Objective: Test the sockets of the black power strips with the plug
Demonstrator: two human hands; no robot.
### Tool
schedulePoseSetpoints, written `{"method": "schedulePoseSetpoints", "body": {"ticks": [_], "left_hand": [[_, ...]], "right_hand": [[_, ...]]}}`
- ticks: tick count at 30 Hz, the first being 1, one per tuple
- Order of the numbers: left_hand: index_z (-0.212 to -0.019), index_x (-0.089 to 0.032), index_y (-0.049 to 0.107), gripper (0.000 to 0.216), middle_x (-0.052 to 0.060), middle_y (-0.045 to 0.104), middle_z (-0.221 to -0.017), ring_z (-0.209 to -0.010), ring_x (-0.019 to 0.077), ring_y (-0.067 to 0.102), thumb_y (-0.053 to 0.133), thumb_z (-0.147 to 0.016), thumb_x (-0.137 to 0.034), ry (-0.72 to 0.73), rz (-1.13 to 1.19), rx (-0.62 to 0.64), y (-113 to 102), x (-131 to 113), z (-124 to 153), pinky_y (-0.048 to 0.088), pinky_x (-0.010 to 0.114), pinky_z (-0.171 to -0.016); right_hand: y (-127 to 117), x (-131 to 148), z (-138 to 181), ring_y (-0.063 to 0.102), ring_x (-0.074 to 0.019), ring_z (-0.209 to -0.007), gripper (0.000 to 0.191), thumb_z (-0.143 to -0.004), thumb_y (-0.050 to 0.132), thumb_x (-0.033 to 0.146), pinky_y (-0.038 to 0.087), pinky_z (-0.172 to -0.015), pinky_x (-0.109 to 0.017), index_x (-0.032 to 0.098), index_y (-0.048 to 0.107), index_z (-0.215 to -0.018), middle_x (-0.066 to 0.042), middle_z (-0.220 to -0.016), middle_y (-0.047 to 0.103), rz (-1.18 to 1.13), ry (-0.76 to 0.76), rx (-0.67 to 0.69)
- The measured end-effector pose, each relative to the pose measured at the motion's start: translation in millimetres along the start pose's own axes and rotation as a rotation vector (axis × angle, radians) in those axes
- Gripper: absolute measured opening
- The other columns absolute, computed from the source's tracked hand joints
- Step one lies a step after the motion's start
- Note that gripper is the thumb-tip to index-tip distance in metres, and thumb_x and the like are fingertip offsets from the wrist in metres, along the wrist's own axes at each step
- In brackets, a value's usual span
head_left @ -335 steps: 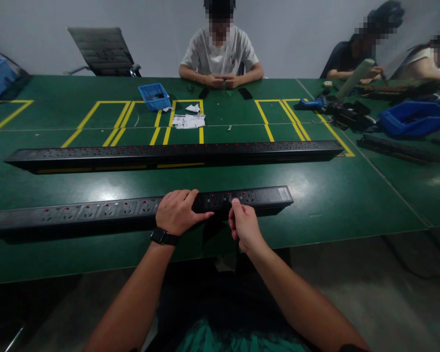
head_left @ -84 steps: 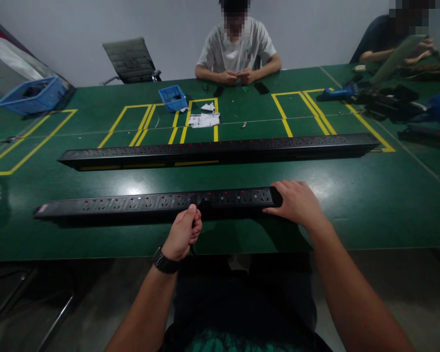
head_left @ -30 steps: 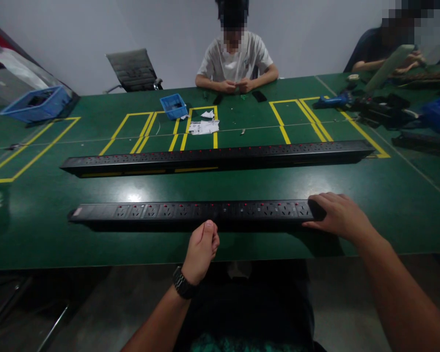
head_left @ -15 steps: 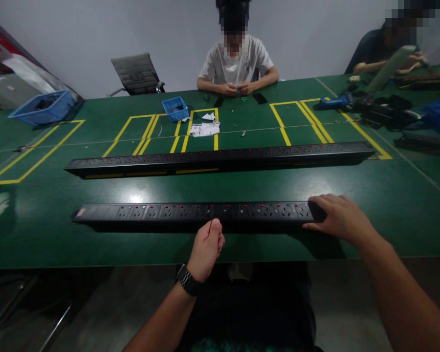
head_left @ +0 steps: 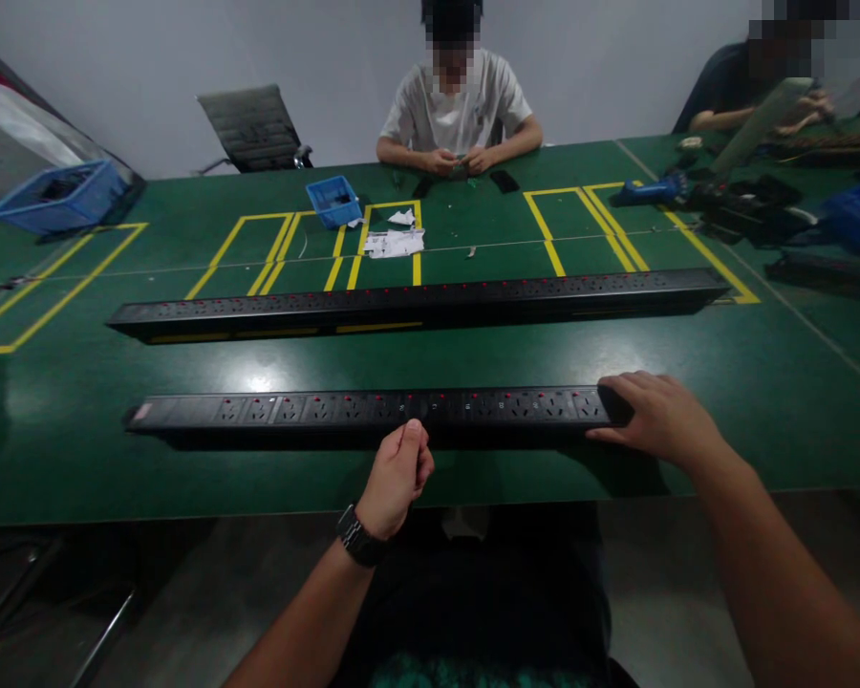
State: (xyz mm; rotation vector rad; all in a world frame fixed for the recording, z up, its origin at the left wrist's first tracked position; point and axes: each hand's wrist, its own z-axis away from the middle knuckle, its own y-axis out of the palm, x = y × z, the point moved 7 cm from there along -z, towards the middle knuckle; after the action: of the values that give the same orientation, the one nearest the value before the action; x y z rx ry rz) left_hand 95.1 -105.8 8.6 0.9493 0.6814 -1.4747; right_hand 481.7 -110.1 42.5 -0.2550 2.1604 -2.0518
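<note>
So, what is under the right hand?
The right hand lies on the right end of the near power strip. Sockets show beside it; the end cap itself is covered.

The near power strip (head_left: 373,409) has a black casing, smooth and matt, probably metal; the far power strip (head_left: 416,301) looks the same. The table (head_left: 545,354) top is green, smooth, with a soft shine. The basket (head_left: 333,199) is blue plastic; the sheets (head_left: 394,244) are white paper.

Assembly workshop: yellow-lined green bench (head_left: 473,355), long socket strips (head_left: 416,304), blue parts bins (head_left: 333,199) (co-workers (head_left: 459,110) opposite).
</note>
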Motion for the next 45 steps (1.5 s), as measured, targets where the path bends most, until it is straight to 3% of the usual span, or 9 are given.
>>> {"method": "schedulePoseSetpoints", "body": {"ticks": [16,23,27,33,36,38,41,43,45], "left_hand": [[-0.089,-0.016,0.062,0.055,-0.002,0.056,-0.059,-0.045,0.0084,0.045,0.058,-0.089,-0.070,0.042,-0.012,0.055,-7,-3,-6,0.035,0.018,-0.041],[-0.093,-0.015,0.061,0.047,-0.008,0.040,-0.056,-0.043,0.0035,0.022,0.062,-0.091,-0.062,-0.095,0.207,0.106,2,-3,-4,0.016,0.015,-0.040],[-0.089,-0.018,0.056,0.047,-0.010,0.029,-0.057,-0.046,0.0040,0.018,0.064,-0.090,-0.064,-0.030,0.238,0.027,6,-6,2,0.013,0.015,-0.042],[-0.087,-0.017,0.059,0.046,-0.007,0.034,-0.057,-0.050,0.0054,0.025,0.060,-0.095,-0.062,0.203,0.187,-0.036,-14,-38,34,0.021,0.017,-0.045],[-0.088,-0.016,0.060,0.045,-0.007,0.035,-0.057,-0.050,0.0052,0.026,0.061,-0.095,-0.061,0.194,0.201,-0.073,-31,-36,38,0.021,0.017,-0.045],[-0.089,-0.016,0.060,0.045,-0.007,0.035,-0.057,-0.049,0.0049,0.025,0.063,-0.094,-0.060,0.176,0.224,-0.117,-43,-27,35,0.020,0.016,-0.045],[-0.091,-0.017,0.060,0.044,-0.008,0.035,-0.057,-0.049,0.0045,0.024,0.064,-0.093,-0.061,0.162,0.269,-0.161,-53,-13,30,0.020,0.016,-0.044],[-0.091,-0.017,0.060,0.044,-0.008,0.035,-0.058,-0.049,0.0044,0.025,0.064,-0.093,-0.061,0.161,0.266,-0.165,-55,-7,29,0.019,0.015,-0.044],[-0.091,-0.017,0.060,0.045,-0.007,0.037,-0.058,-0.049,0.0044,0.026,0.064,-0.093,-0.061,0.160,0.242,-0.164,-55,-5,29,0.019,0.015,-0.044]], "right_hand": [[-4,0,-2,0.068,-0.0377,-0.102,0.071,-0.075,0.071,0.079,0.049,-0.086,-0.051,0.026,0.066,-0.123,-0.014,-0.116,0.075,-0.079,0.045,0.031],[-3,-1,-4,0.070,-0.0369,-0.099,0.073,-0.074,0.071,0.079,0.050,-0.084,-0.050,0.024,0.067,-0.122,-0.014,-0.116,0.075,-0.072,0.040,0.031],[-1,-2,-4,0.070,-0.0373,-0.098,0.073,-0.074,0.072,0.079,0.050,-0.082,-0.050,0.023,0.067,-0.121,-0.014,-0.115,0.075,-0.070,0.045,0.025],[-5,-3,-2,0.068,-0.0397,-0.104,0.070,-0.074,0.074,0.074,0.050,-0.087,-0.054,0.026,0.066,-0.124,-0.014,-0.117,0.074,-0.058,0.050,0.039],[-21,34,-14,0.062,-0.0450,-0.118,0.074,-0.076,0.076,0.067,0.043,-0.098,-0.062,0.029,0.060,-0.137,-0.016,-0.132,0.068,-0.032,0.053,-0.025],[-29,86,-31,0.056,-0.0448,-0.129,0.090,-0.075,0.078,0.066,0.038,-0.106,-0.063,0.028,0.047,-0.151,-0.017,-0.145,0.060,-0.089,-0.046,-0.071],[-30,166,-60,0.054,-0.0429,-0.130,0.105,-0.072,0.080,0.070,0.036,-0.109,-0.061,0.027,0.038,-0.158,-0.017,-0.144,0.061,-0.202,-0.198,-0.128],[-23,196,-76,0.061,-0.0413,-0.116,0.097,-0.074,0.082,0.063,0.041,-0.099,-0.058,0.030,0.042,-0.155,-0.015,-0.129,0.069,-0.201,-0.208,-0.126],[-15,204,-85,0.064,-0.0378,-0.101,0.074,-0.078,0.081,0.053,0.044,-0.086,-0.051,0.030,0.054,-0.143,-0.012,-0.110,0.074,-0.168,-0.180,-0.087]]}}
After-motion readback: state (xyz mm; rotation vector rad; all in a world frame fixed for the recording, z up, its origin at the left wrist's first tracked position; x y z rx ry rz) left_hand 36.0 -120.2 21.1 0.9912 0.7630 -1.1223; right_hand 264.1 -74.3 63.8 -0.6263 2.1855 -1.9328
